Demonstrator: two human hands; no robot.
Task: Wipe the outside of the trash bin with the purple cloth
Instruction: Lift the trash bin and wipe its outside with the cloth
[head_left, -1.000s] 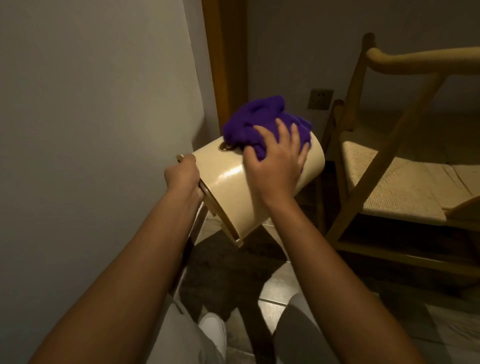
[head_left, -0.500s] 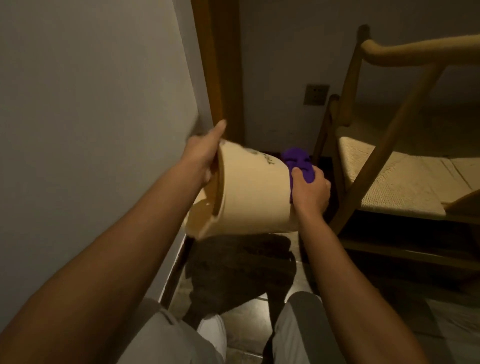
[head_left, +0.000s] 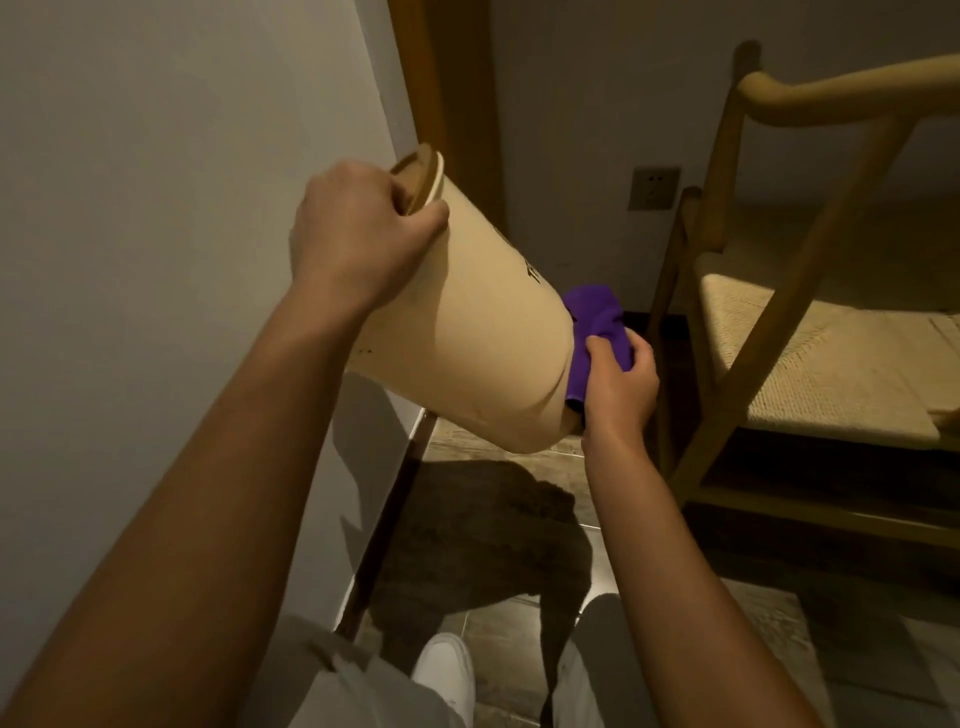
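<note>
A: Item one, far left: plain wall (head_left: 156, 208). Nothing to log there. Next?

B: Item two: your left hand (head_left: 358, 234). Its fingers are curled over the rim at the open end of the trash bin (head_left: 467, 353), thumb on the outer side. Clamped on the rim, not loose.

A: And the bin itself?

B: Cream body, lifted off the floor (head_left: 498, 613), tilted so the mouth points up toward the wall and the base points down to your right. Some dark lettering on the side, too cut off to read.

A: Item three?

B: The purple cloth (head_left: 597, 327), bunched against the bin's base end. Your right hand (head_left: 618, 384) grips it, fingers closed round the fabric and pressing it to the bottom edge.

A: Progress entry?

B: In my judgement, you're mid-task. The cloth is working the base, so that patch is in hand. The long side facing you looks dry and matte; whether it has been wiped I cannot tell. The far side is hidden. Count the remaining side wall and the rim band as possibly outstanding.

A: Anything further right?

B: A wall socket (head_left: 653, 188), then a wooden chair (head_left: 810, 322) with a woven seat, near the bin but apart from it.
</note>
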